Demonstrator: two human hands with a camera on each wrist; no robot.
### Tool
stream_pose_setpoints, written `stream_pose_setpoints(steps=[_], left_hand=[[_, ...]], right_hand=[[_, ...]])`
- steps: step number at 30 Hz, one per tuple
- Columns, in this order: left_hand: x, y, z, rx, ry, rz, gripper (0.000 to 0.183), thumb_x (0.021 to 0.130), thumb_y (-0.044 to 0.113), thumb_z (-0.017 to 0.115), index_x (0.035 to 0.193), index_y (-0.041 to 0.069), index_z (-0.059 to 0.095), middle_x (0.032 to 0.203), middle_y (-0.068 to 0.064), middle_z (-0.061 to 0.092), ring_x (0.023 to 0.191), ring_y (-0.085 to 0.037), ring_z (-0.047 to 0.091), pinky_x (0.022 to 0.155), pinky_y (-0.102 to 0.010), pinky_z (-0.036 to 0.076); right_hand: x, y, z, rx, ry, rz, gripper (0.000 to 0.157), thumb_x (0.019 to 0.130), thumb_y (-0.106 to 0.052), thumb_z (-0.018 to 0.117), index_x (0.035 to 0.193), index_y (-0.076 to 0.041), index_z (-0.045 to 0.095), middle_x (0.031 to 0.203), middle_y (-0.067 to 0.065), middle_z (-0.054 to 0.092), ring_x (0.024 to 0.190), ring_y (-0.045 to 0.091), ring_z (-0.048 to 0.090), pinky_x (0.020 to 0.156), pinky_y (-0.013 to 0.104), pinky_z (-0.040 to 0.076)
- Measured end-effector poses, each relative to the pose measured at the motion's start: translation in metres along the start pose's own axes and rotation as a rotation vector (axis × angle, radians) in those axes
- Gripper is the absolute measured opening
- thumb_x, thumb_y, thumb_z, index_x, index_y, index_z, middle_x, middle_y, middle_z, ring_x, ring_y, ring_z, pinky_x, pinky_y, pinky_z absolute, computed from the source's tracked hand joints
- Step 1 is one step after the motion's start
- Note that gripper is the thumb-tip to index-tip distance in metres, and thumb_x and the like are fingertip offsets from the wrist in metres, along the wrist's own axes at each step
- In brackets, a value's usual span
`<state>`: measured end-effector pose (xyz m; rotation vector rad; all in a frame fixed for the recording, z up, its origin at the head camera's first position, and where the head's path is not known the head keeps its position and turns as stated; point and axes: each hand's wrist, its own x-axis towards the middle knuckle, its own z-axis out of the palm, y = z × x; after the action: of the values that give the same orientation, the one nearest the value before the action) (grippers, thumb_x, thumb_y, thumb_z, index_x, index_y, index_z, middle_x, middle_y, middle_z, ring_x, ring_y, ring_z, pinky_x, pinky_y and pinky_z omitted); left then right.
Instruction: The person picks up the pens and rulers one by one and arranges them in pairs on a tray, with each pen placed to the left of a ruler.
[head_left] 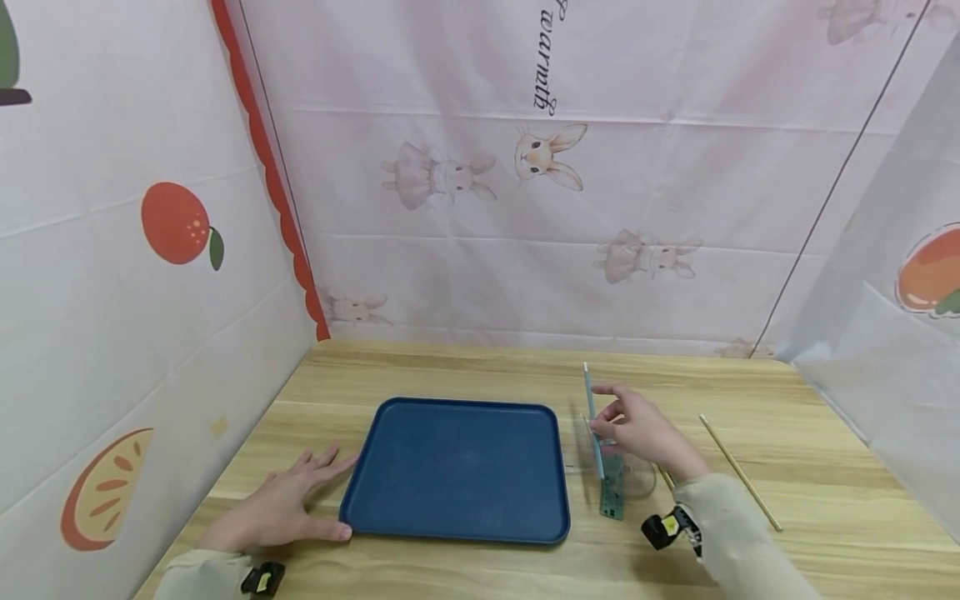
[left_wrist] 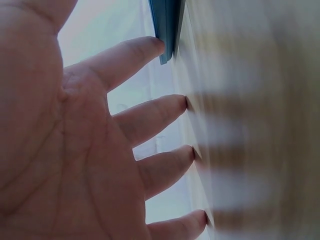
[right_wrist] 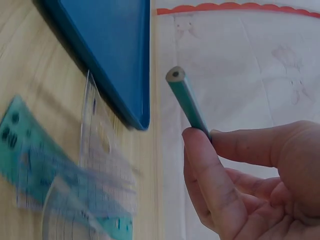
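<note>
My right hand (head_left: 641,429) pinches a blue-green pencil (head_left: 590,392) between thumb and fingers, raised over the table just right of the tray. In the right wrist view the pencil's flat, unsharpened end (right_wrist: 176,74) points toward the camera. Beneath that hand lie a green ruler (right_wrist: 30,135), a clear triangular set square (right_wrist: 100,150) and a clear protractor (right_wrist: 60,210), overlapping each other. My left hand (head_left: 292,504) is spread at the left side of the blue tray (head_left: 457,467). Its index fingertip and thumb meet the tray's edge, while the other fingertips rest on the tabletop.
A thin gold-coloured stick (head_left: 738,471) lies slantwise on the wooden table (head_left: 825,508) at the right. Another gold stick (head_left: 664,477) is partly hidden under the right wrist. Printed cloth walls (head_left: 487,292) stand behind and at both sides of the table.
</note>
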<state>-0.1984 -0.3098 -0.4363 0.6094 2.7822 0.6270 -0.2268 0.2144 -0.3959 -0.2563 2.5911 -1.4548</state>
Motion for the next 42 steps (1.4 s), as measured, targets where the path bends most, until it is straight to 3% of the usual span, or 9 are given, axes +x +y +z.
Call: stream_pose_setpoints(steps=[13,23,32,42], left_hand=[[-0.003,-0.003,0.001,-0.052,-0.017,-0.035,0.102,0.085,0.062,0.084,0.169,0.027,0.037,0.175,-0.033,0.017,0.155,-0.072,0.006,0.102,-0.099,0.007],[-0.002,-0.002,0.001,-0.010,-0.020,-0.053,0.102,0.086,0.063,0.083,0.169,0.027,0.036,0.174,-0.035,0.019,0.154,-0.073,0.009,0.098,-0.102,0.009],[-0.002,-0.002,0.001,-0.019,-0.020,-0.058,0.103,0.085,0.066,0.083,0.169,0.029,0.037,0.175,-0.033,0.018,0.155,-0.072,0.008,0.098,-0.101,0.007],[-0.003,-0.002,0.001,-0.019,-0.028,-0.057,0.102,0.085,0.064,0.083,0.169,0.029,0.037,0.175,-0.034,0.018,0.155,-0.071,0.009,0.099,-0.101,0.008]], right_hand=[[0.011,-0.019,0.041,-0.030,-0.023,-0.004,0.061,0.105,-0.007,0.069,0.160,-0.003,0.043,0.107,0.015,0.068,0.086,0.023,0.074,0.078,0.044,0.068],[0.024,-0.036,0.074,-0.023,-0.051,-0.018,0.060,0.104,-0.003,0.069,0.159,-0.004,0.046,0.103,0.012,0.068,0.083,0.018,0.072,0.074,0.036,0.068],[0.032,-0.051,0.105,0.022,-0.144,-0.067,0.061,0.105,-0.004,0.067,0.160,0.000,0.042,0.102,0.014,0.067,0.083,0.021,0.074,0.075,0.036,0.068],[0.042,-0.061,0.142,0.024,-0.215,-0.061,0.063,0.104,-0.004,0.069,0.161,-0.001,0.041,0.099,0.011,0.069,0.080,0.022,0.076,0.073,0.035,0.067]])
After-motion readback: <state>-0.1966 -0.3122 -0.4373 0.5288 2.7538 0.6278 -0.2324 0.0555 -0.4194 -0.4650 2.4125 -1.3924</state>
